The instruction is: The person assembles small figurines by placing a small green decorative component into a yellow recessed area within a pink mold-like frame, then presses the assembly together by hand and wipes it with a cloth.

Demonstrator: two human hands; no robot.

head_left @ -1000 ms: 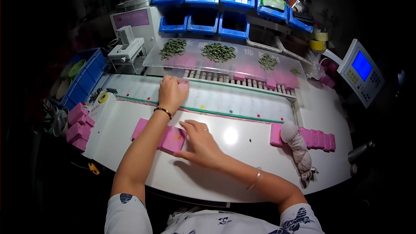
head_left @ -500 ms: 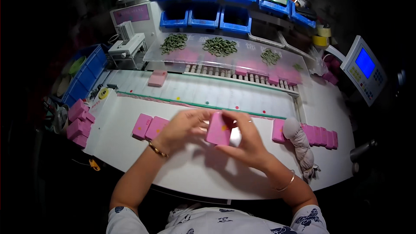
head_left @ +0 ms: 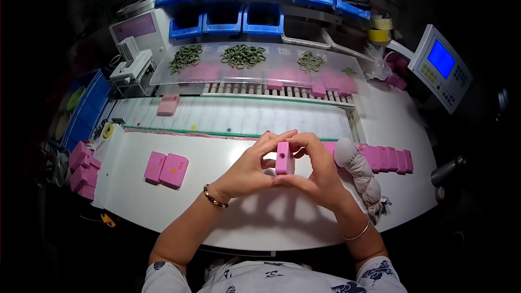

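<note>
Between my two hands, above the white table, a pink rubber mould (head_left: 283,158) stands on edge, a small round hole in its narrow side facing me. My left hand (head_left: 245,169) grips it from the left, fingertips at its top and thumb low down. From the right, my right hand (head_left: 321,172) curls its fingers over the top edge and sets its thumb at the bottom. Two more pink moulds (head_left: 173,170) lie flat on the table left of my hands. A leaning row of pink moulds (head_left: 383,159) sits to the right, beside a knotted whitish cloth bundle (head_left: 358,171).
Beyond my hands runs a pale conveyor strip (head_left: 244,114) with one pink block (head_left: 168,104) on it. Green rings (head_left: 242,56) lie in piles on a clear shelf under blue bins (head_left: 263,20). A control panel (head_left: 440,68) stands right; stacked pink blocks (head_left: 84,171) sit left.
The mould has turned from its broad face to its narrow, holed side. My left hand has closed in on it. The view has shifted, so the surroundings sit further left.
</note>
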